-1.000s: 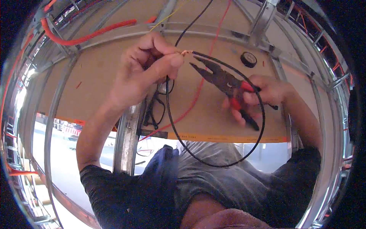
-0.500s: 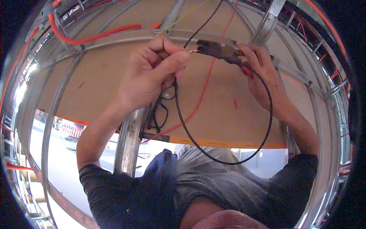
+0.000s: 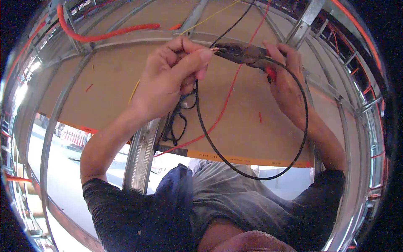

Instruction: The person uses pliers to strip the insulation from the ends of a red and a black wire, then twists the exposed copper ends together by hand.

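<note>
My left hand (image 3: pixel 170 75) is closed, thumb and forefinger pinching black wire by a short bare copper end (image 3: pixel 215 49). The dark jaws of the pliers (image 3: pixel 241 53) reach that copper from the right. My right hand (image 3: pixel 289 82) is wrapped round the pliers' handles, where a patch of red grip shows. From below my left hand the black wire (image 3: pixel 226 161) hangs in a wide loop and rises on the right to run along the pliers. A red wire (image 3: pixel 224 105) passes behind the pliers, and a thin yellow wire (image 3: pixel 208 19) runs behind my left hand.
Metal studs (image 3: pixel 140 164) frame a brown board (image 3: pixel 247 138) behind my hands. Dark-framed glasses (image 3: pixel 179 128) are below my left hand. Orange tubing (image 3: pixel 113 37) curves across the upper left. Small red and yellow scraps (image 3: pixel 260 117) show against the board.
My left hand has shifted slightly up and right, closer to the jaws. The pliers have tilted a little, their tips now higher, and less copper shows between hand and jaws.
</note>
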Demonstrator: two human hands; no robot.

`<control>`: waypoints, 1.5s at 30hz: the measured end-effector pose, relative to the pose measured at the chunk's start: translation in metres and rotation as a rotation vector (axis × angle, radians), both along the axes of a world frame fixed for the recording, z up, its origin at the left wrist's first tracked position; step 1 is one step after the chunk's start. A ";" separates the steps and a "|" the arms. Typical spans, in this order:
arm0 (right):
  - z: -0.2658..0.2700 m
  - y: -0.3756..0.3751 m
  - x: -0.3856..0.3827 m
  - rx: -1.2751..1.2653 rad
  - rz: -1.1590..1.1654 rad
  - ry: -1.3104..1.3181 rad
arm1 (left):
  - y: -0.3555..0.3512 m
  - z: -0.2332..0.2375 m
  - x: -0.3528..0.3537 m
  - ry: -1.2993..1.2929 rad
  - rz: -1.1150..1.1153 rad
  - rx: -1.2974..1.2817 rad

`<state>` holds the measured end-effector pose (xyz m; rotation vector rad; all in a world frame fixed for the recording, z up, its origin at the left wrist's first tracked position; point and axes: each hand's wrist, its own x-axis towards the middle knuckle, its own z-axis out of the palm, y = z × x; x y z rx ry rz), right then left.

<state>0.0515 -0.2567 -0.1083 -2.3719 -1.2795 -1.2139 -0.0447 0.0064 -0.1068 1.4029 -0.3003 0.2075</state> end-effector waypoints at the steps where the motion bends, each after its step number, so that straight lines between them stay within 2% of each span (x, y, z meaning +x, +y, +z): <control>1: 0.000 0.002 0.000 -0.001 0.001 0.001 | 0.000 0.000 0.000 0.001 -0.004 -0.011; 12: 0.002 0.008 -0.002 0.008 0.030 -0.027 | 0.002 0.000 -0.003 0.048 -0.052 -0.076; 16: -0.002 0.006 -0.002 -0.037 -0.017 0.026 | 0.001 -0.001 -0.002 0.011 0.006 -0.045; 18: -0.007 0.004 -0.007 -0.029 -0.015 0.222 | 0.002 -0.004 0.000 -0.008 0.023 -0.009; 19: -0.004 0.007 -0.013 -0.029 -0.015 0.224 | 0.003 -0.005 0.001 -0.039 0.031 0.016; 21: 0.006 0.015 -0.029 -0.059 0.059 0.518 | 0.004 -0.007 0.002 -0.069 0.039 0.040; 25: -0.007 0.004 -0.034 -0.097 0.017 0.596 | 0.006 -0.008 0.002 -0.083 0.090 0.123; 27: -0.003 -0.001 -0.039 -0.121 0.073 0.825 | 0.007 -0.007 0.003 -0.082 0.082 0.144; 28: 0.001 -0.001 -0.041 -0.118 0.070 0.826 | 0.009 -0.008 0.004 -0.080 0.052 0.135; 30: 0.010 0.001 -0.045 -0.122 0.041 1.163 | 0.008 -0.008 0.004 -0.079 0.021 0.125; 31: 0.012 -0.001 -0.045 -0.122 0.040 1.161 | 0.007 -0.007 0.002 -0.080 0.036 0.171; 33: 0.015 -0.008 -0.043 -0.227 -0.017 0.913 | 0.005 -0.006 0.003 -0.083 0.051 0.217; 34: 0.015 -0.012 -0.039 -0.228 -0.016 0.910 | 0.006 -0.007 0.005 -0.123 0.042 0.245; 36: 0.011 -0.022 -0.025 -0.292 0.106 0.332 | 0.007 -0.009 0.007 -0.166 0.035 0.274; 37: 0.011 -0.030 -0.016 -0.293 0.107 0.328 | 0.008 -0.009 0.008 -0.196 0.036 0.287; 39: 0.011 -0.043 -0.003 -0.306 0.131 0.663 | 0.008 -0.010 0.009 -0.225 0.037 0.298; 40: 0.016 -0.043 -0.004 -0.306 0.130 0.663 | 0.009 -0.010 0.009 -0.230 0.031 0.326; 42: 0.030 -0.043 -0.011 -0.283 0.081 0.925 | 0.007 -0.011 0.007 -0.230 0.018 0.356; 45: 0.044 -0.036 -0.023 -0.356 0.137 0.881 | 0.003 -0.013 0.004 -0.263 0.011 0.311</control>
